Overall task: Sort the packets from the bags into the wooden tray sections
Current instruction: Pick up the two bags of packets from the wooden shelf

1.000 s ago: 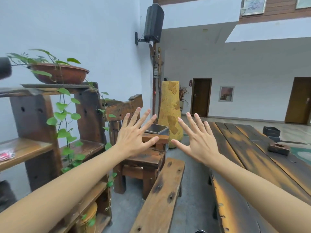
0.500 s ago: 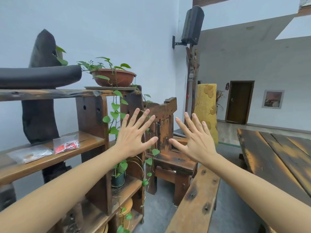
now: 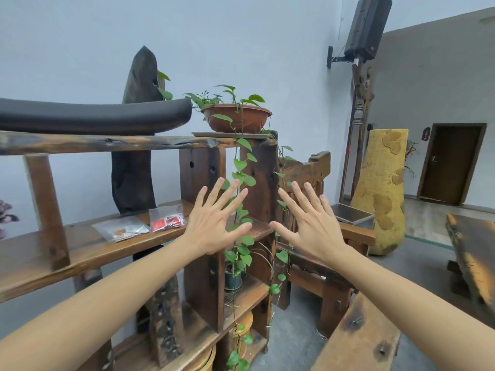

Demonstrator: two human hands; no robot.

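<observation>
Two clear plastic bags lie side by side on the middle shelf board (image 3: 80, 250) of a rustic wooden rack. One bag (image 3: 166, 218) holds red packets, the other bag (image 3: 122, 229) holds pale and silvery packets. My left hand (image 3: 214, 220) is raised with fingers spread, just right of the red-packet bag and holding nothing. My right hand (image 3: 312, 223) is held up the same way beside it, fingers apart and empty. No wooden tray with sections shows in this view.
A potted trailing plant (image 3: 238, 117) stands on the rack's top, its vine hanging between my hands. A dark curved slab (image 3: 93, 115) lies on the top board. A wooden chair (image 3: 316, 236), a bench (image 3: 359, 336), a yellow vase (image 3: 381, 188) and a table edge (image 3: 474, 250) are to the right.
My view has swung left, bringing the rack and its two bags toward the middle. Both hands keep the same raised, spread pose.
</observation>
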